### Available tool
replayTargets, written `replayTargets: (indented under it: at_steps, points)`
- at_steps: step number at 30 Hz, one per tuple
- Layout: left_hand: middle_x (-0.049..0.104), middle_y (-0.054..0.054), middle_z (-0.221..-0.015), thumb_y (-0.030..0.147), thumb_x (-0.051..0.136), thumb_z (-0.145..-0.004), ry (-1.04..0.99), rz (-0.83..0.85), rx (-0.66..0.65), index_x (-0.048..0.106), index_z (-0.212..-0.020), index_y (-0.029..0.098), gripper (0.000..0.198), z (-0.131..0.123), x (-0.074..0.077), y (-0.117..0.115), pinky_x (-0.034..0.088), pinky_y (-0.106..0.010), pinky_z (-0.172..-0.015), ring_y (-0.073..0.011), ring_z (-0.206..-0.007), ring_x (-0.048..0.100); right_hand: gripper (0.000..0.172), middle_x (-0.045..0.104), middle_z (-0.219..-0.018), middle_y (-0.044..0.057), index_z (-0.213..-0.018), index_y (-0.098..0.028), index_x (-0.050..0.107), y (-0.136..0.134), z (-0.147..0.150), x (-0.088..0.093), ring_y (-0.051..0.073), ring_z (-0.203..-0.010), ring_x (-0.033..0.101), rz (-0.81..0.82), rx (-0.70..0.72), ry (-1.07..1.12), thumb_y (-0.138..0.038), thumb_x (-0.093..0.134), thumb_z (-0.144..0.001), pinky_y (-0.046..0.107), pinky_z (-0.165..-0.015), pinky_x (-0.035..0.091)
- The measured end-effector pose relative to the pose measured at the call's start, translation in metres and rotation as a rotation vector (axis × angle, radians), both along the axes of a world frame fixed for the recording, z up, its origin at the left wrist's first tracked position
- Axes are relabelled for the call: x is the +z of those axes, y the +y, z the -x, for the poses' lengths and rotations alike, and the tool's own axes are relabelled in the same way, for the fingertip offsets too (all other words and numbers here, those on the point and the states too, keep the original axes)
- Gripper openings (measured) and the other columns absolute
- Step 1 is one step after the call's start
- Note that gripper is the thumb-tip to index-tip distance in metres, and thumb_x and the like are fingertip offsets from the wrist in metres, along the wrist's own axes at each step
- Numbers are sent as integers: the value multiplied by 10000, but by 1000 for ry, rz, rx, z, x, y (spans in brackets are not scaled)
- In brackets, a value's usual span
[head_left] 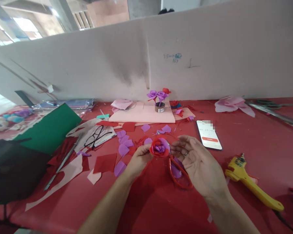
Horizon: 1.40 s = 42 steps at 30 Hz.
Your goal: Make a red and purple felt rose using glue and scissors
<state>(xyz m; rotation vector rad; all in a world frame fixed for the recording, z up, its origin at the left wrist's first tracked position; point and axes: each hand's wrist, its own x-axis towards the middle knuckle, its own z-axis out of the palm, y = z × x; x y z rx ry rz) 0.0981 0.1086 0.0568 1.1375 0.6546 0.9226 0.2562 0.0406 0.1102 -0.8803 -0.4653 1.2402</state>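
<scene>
A handmade flower (160, 148), purple in the middle with red outer petals, is pinched at its left side by my left hand (141, 160). Close to its right side, my right hand (197, 164) is open, palm turned up and fingers slightly curled toward the petals. Whether those fingertips touch the flower I cannot tell. Beneath and between the hands lie red-handled scissors (180, 177) on the red table, their blades mostly hidden. Loose purple petals (123, 149) and red pieces (104, 163) are spread to the left of my left hand.
A small pot of purple and red flowers (159, 107) stands on a pink sheet (139, 115) at the back. To the right lie a phone (209, 135) and a yellow glue gun (254, 185). Black glasses (96, 137), a green board (51, 130) and a dark bag (17, 172) occupy the left.
</scene>
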Motion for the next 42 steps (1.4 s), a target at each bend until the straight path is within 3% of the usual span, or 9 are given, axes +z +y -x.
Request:
replayTargets:
  at_steps: [3, 7, 11, 15, 20, 28, 34, 38, 42]
  points:
    - [696, -30, -832, 302, 740, -752, 38, -61, 41, 756, -832, 191, 138, 0, 0, 1, 457, -314, -830, -167, -813, 597, 131, 689, -810, 33, -823, -227, 709, 2, -3, -7, 182, -791, 646, 29, -88, -63, -353, 674, -808, 331, -728, 542]
    - [654, -21, -801, 350, 712, -780, 81, -102, 96, 747, -817, 186, 172, 0, 1, 1, 447, -301, -804, -159, -795, 559, 118, 703, -846, 33, -783, -224, 719, 4, -6, -16, 188, -818, 638, 55, -106, -178, -338, 693, -797, 347, -774, 513]
    - [655, -29, -756, 386, 749, -741, 53, -75, -1, 743, -770, 172, 216, 0, 4, -1, 444, -309, -806, -161, -766, 564, 106, 714, -854, 16, -791, -250, 725, 3, -5, -17, 189, -842, 648, 32, -137, -252, -354, 710, -799, 362, -826, 496]
    - [652, -34, -723, 394, 781, -704, 18, -34, -143, 727, -735, 152, 250, -1, 4, -4, 439, -303, -761, -147, -714, 550, 212, 741, -910, 51, -834, -224, 746, 4, -2, -11, 216, -883, 668, 95, -18, -185, -426, 690, -803, 369, -827, 502]
    - [606, -17, -677, 368, 763, -720, 27, -72, -167, 687, -699, 143, 239, -2, 3, -3, 418, -276, -723, -127, -674, 512, 316, 748, -940, 57, -922, -213, 748, 2, 4, -7, 203, -876, 674, 65, 115, -128, -495, 641, -825, 336, -796, 515]
    - [571, -14, -694, 291, 650, -797, 164, -177, -171, 639, -708, 151, 166, 2, 0, 2, 393, -276, -729, -136, -709, 496, 233, 755, -877, 40, -852, -217, 747, 4, 3, -14, 194, -838, 683, 39, 32, -166, -436, 686, -799, 320, -776, 516]
    - [570, -13, -689, 271, 633, -799, 230, -219, -184, 631, -692, 153, 159, 5, -5, 5, 392, -276, -721, -139, -702, 494, 252, 757, -862, 39, -848, -224, 751, 6, 3, -15, 211, -855, 685, 32, 65, -170, -461, 705, -775, 335, -782, 517]
    - [599, -21, -708, 320, 646, -820, 170, -207, -155, 682, -791, 171, 156, 4, -5, 4, 422, -290, -763, -151, -728, 529, 286, 759, -884, 43, -892, -230, 757, 6, 2, -17, 210, -853, 681, 32, 55, -180, -486, 683, -788, 332, -763, 504]
    - [647, -26, -757, 354, 741, -746, 47, -148, -61, 723, -848, 193, 191, 1, -3, 1, 450, -285, -751, -149, -733, 555, 284, 757, -888, 55, -868, -220, 764, 7, 1, -17, 211, -858, 675, 9, 119, -137, -479, 668, -806, 329, -762, 505]
